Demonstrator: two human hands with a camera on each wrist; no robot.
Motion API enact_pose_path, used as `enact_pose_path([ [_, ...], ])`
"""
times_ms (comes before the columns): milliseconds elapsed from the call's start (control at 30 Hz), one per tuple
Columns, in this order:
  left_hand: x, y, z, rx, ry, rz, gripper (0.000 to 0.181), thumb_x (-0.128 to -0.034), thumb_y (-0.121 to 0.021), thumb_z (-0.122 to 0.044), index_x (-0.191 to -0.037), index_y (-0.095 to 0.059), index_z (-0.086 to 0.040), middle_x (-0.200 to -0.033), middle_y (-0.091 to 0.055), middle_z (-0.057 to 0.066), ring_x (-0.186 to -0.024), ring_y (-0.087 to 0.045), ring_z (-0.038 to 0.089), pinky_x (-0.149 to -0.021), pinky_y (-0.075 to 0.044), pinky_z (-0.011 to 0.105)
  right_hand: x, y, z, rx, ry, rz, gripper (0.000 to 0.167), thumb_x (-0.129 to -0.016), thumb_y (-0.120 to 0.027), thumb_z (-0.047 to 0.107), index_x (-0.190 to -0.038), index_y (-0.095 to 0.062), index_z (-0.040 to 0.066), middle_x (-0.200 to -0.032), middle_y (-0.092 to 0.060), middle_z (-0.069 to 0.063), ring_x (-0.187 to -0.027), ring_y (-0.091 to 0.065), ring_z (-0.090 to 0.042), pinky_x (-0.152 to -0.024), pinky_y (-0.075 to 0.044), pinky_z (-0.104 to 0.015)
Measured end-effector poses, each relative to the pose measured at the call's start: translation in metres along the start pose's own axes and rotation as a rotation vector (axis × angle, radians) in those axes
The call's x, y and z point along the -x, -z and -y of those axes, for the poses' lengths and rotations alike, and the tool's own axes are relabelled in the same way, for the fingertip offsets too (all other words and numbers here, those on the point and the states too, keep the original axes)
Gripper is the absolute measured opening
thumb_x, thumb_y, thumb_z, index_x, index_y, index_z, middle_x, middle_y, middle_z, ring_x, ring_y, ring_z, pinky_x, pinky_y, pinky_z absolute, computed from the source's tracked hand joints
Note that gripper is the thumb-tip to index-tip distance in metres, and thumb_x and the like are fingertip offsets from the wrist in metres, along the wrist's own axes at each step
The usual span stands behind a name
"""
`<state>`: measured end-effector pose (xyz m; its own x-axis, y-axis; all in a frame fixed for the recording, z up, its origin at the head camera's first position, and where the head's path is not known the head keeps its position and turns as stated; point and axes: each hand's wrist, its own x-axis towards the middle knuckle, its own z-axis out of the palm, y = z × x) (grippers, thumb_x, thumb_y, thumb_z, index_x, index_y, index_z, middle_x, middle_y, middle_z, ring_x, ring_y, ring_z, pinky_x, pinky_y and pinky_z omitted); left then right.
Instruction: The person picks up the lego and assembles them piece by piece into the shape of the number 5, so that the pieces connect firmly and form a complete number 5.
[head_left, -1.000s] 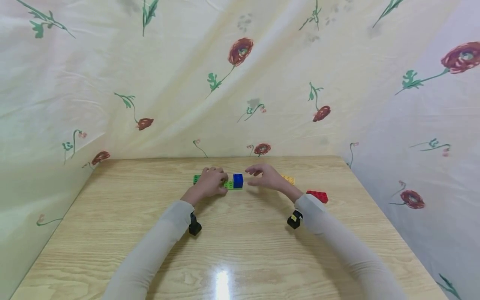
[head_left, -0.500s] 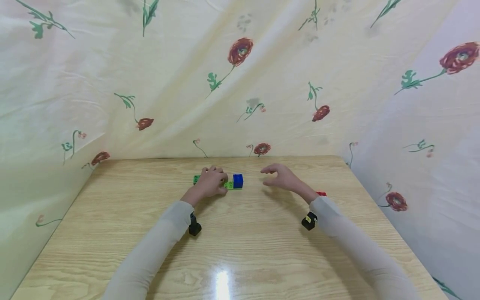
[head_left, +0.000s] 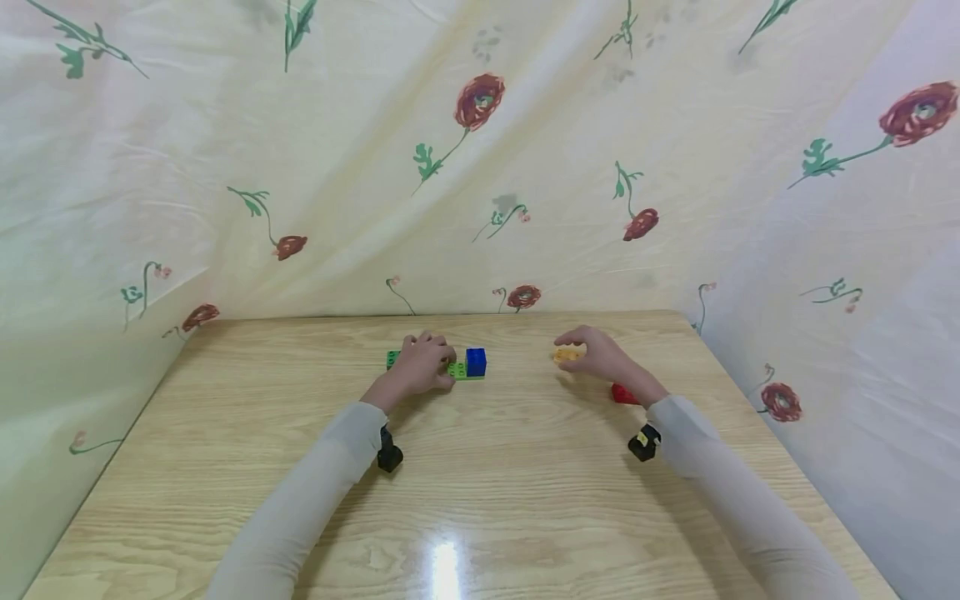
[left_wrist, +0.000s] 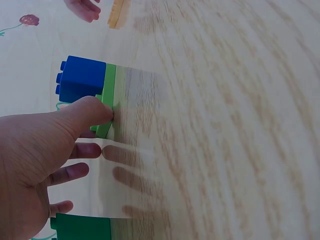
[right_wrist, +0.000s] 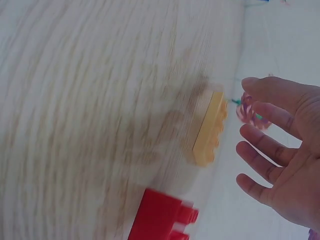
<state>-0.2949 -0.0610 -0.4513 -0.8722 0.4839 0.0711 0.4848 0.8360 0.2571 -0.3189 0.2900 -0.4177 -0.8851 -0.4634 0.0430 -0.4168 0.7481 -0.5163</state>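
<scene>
My left hand pinches a flat light-green toy brick between thumb and index finger, its other fingers bent beside it. On one end of that brick sits a blue brick, studs up. My right hand holds nothing; loosely bent, it hovers over a flat yellow brick lying on the table. In the right wrist view its fingers are apart from the yellow brick. Nearer my right wrist lies a red brick, partly covered by my forearm in the head view.
A dark green brick lies beside my left hand, mostly hidden by it in the head view. The wooden table ends at a flowered cloth hanging behind and at both sides. Each wrist carries a small black camera.
My right hand has moved away from the blue brick to the right, over to the yellow brick, passing in front of it. My left hand and its brick stay in place.
</scene>
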Motion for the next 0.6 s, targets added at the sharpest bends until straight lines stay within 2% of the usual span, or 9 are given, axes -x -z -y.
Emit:
enact_pose_path([
  [200,0.0,0.0,0.0,0.013,0.006,0.004,0.033,-0.0911,-0.076,-0.031,-0.12,-0.071,-0.015,-0.12,-0.064,0.005,-0.114,-0.052,0.03,-0.111,-0.033,0.063,0.003,0.005,-0.016,0.002,-0.02,0.001,0.042,-0.089,-0.076,0.01,-0.127,-0.066,-0.006,-0.132,-0.064,-0.027,-0.122,-0.056,-0.048,-0.103,-0.045,-0.062],
  [600,-0.001,-0.001,0.001,0.01,0.01,0.009,0.033,-0.0914,-0.076,-0.032,-0.12,-0.071,-0.016,-0.122,-0.064,0.004,-0.118,-0.052,0.031,-0.112,-0.032,0.064,0.005,0.01,-0.037,-0.024,-0.121,0.038,0.044,-0.089,-0.077,0.012,-0.13,-0.066,-0.002,-0.132,-0.065,-0.023,-0.12,-0.057,-0.04,-0.103,-0.047,-0.057],
])
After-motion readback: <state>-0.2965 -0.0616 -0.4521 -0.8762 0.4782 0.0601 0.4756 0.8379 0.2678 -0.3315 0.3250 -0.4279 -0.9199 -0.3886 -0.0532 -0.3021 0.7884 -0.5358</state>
